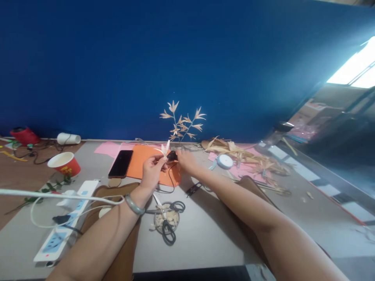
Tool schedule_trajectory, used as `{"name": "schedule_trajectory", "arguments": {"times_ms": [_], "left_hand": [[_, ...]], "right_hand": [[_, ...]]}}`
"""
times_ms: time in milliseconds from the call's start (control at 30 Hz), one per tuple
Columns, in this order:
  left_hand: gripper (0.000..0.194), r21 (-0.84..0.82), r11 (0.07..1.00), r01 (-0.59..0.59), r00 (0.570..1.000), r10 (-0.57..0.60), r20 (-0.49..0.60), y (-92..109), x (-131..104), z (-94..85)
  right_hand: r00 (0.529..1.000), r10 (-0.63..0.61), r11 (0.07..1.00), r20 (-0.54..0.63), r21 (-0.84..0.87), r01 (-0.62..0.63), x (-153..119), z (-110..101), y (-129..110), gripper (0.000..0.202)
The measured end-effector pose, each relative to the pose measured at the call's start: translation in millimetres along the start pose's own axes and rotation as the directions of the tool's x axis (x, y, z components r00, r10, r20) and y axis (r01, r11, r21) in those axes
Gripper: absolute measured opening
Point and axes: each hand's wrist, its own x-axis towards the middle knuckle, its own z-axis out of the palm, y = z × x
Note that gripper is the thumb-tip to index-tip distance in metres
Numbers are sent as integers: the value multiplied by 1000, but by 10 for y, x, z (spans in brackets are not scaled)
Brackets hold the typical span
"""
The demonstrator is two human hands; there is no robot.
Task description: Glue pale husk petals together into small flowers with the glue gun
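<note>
My left hand (152, 171) pinches a pale husk flower (164, 148), its pointed petals facing up. Close beside it, my right hand (184, 160) grips a black corded tool (172, 155) that looks like a glue gun; its tip is near the base of the flower and contact cannot be made out. A thin black cord (170, 190) loops below it. Both hands are over an orange sheet (140, 158). Behind them stands a branched stem of husk flowers (182, 127). Two pairs of scissors (168, 232) lie across a round dish of pale husk pieces (172, 221).
To the left are a phone (120, 164), a red paper cup (65, 164), a power strip (67, 222) and a white cable (73, 195) crossing my left forearm. Dried husks (243, 154) and a ribbon roll (225, 161) lie right. A blue wall (187, 58) rises behind.
</note>
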Motion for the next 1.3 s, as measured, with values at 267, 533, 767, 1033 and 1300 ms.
{"name": "schedule_trajectory", "arguments": {"times_ms": [267,533,767,1033,1300], "left_hand": [[33,-2,1000,-23,998,22,-52,-53,-9,-1],[32,76,997,10,1000,-9,-23,15,-53,14],[28,134,990,42,999,-43,3,86,-100,61],[22,148,989,2,996,-14,83,35,-113,29],[22,153,988,-16,995,2,95,60,-137,42]], "right_hand": [[888,275,732,-369,679,56,-417,-117,360,35],[963,194,81,-189,981,176,-719,47,246,27],[982,52,102,-183,979,177,-853,-22,231,33],[987,40,257,-158,956,143,-913,-39,199,28],[967,20,440,-256,871,221,-910,-85,205,26]]}}
